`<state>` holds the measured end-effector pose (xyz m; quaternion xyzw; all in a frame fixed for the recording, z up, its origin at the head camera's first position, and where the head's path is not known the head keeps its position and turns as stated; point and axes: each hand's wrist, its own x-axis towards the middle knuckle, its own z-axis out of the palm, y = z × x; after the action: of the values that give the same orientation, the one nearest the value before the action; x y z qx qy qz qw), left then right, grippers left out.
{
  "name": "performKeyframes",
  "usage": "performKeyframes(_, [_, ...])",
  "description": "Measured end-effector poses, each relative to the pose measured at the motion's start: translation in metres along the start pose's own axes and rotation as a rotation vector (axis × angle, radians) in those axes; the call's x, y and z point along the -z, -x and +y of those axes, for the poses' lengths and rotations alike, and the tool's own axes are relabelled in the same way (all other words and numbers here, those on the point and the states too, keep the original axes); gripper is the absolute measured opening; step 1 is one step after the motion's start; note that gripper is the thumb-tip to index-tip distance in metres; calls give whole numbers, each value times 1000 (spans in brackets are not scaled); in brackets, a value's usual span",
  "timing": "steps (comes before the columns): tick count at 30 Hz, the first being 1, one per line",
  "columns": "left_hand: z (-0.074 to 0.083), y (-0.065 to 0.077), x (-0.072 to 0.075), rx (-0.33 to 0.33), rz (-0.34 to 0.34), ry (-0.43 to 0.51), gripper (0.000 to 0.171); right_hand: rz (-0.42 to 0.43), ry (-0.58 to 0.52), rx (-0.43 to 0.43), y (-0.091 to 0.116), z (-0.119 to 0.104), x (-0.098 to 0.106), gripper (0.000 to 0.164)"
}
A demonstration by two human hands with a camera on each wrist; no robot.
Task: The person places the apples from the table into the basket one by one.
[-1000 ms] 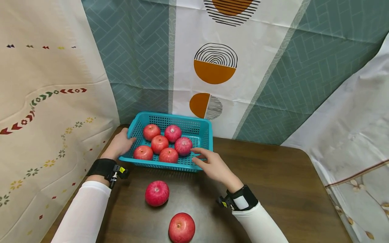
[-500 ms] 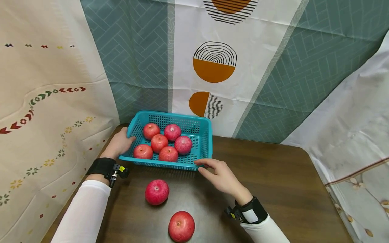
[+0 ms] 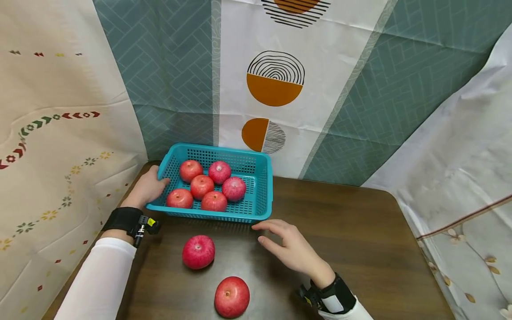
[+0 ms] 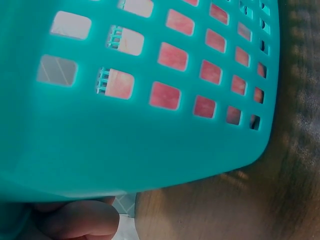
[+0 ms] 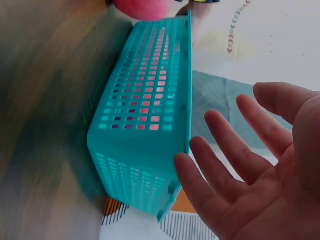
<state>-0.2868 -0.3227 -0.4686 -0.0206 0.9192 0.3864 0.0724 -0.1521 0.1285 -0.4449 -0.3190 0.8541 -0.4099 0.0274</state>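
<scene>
A turquoise plastic basket (image 3: pixel 262 191) holds red apples (image 3: pixel 214 201) and darker pink-red round fruit (image 3: pixel 234 189), several in all. My left hand (image 3: pixel 148 184) grips its left rim, thumb over the edge; in the left wrist view the perforated wall hides most of that hand. Just off the basket's near right corner, my right hand (image 3: pixel 294 246) hovers with spread, relaxed fingers and nothing in it. In the right wrist view its palm (image 5: pixel 265 195) faces the basket. One dark pink-red fruit (image 3: pixel 198 252) and one red apple (image 3: pixel 232 297) lie on the table in front of the basket.
The dark brown wooden table (image 3: pixel 340 213) extends to the right of the basket. Behind it hangs a teal and white patterned cloth (image 3: pixel 176 80). Cream cloth (image 3: pixel 72 133) borders the left side and white cloth (image 3: pixel 460 155) the right.
My right hand has drawn back from over the basket toward me, past its near right corner, leaving the fruit inside. The left hand keeps its hold on the rim. The head view shifts slightly.
</scene>
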Motion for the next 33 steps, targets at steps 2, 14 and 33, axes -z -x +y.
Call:
performKeyframes(2, [-1, 0, 0, -3, 1, -4, 59, -38, 6, 13, 5, -2, -2, 33])
performKeyframes(14, [-3, 0, 0, -16, 7, -5, 59, -375, 149, 95, 27, -21, -26, 57])
performKeyframes(33, [1, 0, 0, -6, 10, -18, 60, -602, 308, 320, 20, -34, -69, 88])
